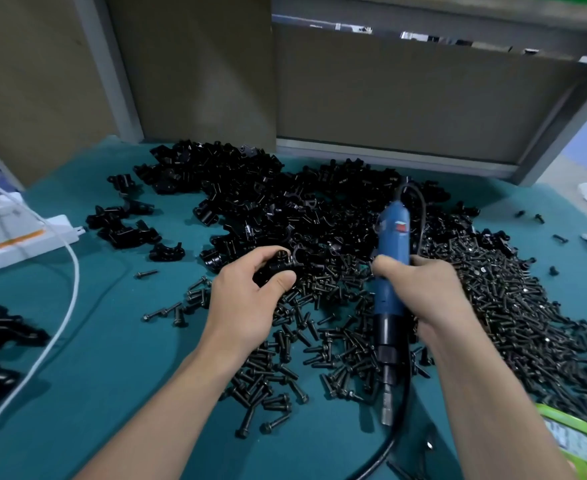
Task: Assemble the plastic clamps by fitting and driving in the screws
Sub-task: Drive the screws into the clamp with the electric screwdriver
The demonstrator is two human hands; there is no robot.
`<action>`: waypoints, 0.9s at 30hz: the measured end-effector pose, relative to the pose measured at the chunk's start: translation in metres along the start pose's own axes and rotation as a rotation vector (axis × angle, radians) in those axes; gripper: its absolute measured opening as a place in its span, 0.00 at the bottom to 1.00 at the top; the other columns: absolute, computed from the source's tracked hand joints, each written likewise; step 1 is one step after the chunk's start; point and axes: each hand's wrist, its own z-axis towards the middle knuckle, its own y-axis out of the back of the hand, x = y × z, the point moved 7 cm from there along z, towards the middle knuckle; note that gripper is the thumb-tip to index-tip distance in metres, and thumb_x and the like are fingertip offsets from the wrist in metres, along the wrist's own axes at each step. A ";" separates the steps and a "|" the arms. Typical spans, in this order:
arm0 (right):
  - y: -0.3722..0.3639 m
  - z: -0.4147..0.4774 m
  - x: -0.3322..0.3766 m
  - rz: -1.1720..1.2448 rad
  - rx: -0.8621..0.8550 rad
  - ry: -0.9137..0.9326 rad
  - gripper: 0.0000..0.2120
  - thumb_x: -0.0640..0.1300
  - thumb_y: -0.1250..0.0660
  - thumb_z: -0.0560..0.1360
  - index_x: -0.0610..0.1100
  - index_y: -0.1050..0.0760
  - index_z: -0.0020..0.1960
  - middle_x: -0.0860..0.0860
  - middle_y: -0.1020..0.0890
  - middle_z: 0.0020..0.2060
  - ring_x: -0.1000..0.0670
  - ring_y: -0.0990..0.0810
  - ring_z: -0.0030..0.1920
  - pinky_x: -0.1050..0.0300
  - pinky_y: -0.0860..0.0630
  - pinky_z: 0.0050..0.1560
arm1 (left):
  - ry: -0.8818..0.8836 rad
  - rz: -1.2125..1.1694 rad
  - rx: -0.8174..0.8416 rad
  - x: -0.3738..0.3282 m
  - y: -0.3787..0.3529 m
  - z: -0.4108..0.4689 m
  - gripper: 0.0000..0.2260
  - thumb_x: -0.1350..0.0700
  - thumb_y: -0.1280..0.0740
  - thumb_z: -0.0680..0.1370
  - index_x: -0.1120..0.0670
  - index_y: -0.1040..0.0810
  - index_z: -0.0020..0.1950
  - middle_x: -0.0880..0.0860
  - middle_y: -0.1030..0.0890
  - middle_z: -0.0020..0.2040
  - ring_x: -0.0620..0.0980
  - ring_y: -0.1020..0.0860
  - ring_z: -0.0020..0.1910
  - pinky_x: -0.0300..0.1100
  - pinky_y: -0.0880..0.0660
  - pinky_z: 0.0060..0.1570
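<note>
The left hand [250, 292] curls its fingers and thumb around one black plastic clamp [278, 264], holding it just above the near edge of the clamp heap [285, 202]. The right hand [420, 289] is wrapped around a blue electric screwdriver [390, 271]. The tool's long axis runs nearly straight toward the person: the metal bit end [387, 407] points back at the body and hangs low over the table, while the cord end points away. Its black cord [401, 420] arches out of the far end and runs down along the tool's right side. Loose black screws [493, 306] lie spread under and right of both hands. The table [112, 358] has a teal cover – a white cable [67, 289] and a white power strip [18, 237] lie at its left. Brown cardboard panels [389, 98] stand behind.
</note>
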 end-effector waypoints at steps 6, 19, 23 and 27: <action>-0.021 0.002 0.031 0.951 0.262 -0.121 0.14 0.40 0.30 0.74 0.40 0.25 0.59 0.45 0.20 0.34 0.47 0.18 0.34 0.49 0.17 0.40 | 0.006 -0.036 -0.004 -0.002 0.000 0.000 0.15 0.51 0.26 0.79 0.41 0.19 0.65 0.24 0.23 0.48 0.22 0.26 0.38 0.17 0.33 0.42; -0.051 0.027 0.058 1.164 0.280 0.017 0.06 0.33 0.37 0.78 0.42 0.27 0.50 0.49 0.28 0.30 0.51 0.30 0.26 0.62 0.30 0.28 | 0.013 0.027 0.016 -0.003 0.000 0.000 0.15 0.49 0.26 0.78 0.34 0.21 0.62 0.24 0.23 0.45 0.26 0.27 0.34 0.16 0.34 0.40; -0.043 0.035 0.044 1.284 0.145 -0.061 0.08 0.32 0.35 0.76 0.42 0.30 0.42 0.49 0.27 0.28 0.51 0.29 0.26 0.61 0.29 0.28 | 0.014 0.095 0.011 -0.003 0.002 -0.003 0.17 0.46 0.25 0.77 0.35 0.21 0.65 0.41 0.18 0.39 0.42 0.25 0.36 0.23 0.28 0.39; -0.037 0.043 0.033 1.338 0.051 -0.112 0.08 0.32 0.34 0.75 0.41 0.31 0.43 0.49 0.26 0.29 0.51 0.27 0.26 0.60 0.27 0.29 | 0.007 0.093 0.000 -0.007 0.000 -0.007 0.16 0.48 0.25 0.77 0.29 0.21 0.59 0.47 0.15 0.42 0.52 0.21 0.33 0.33 0.25 0.34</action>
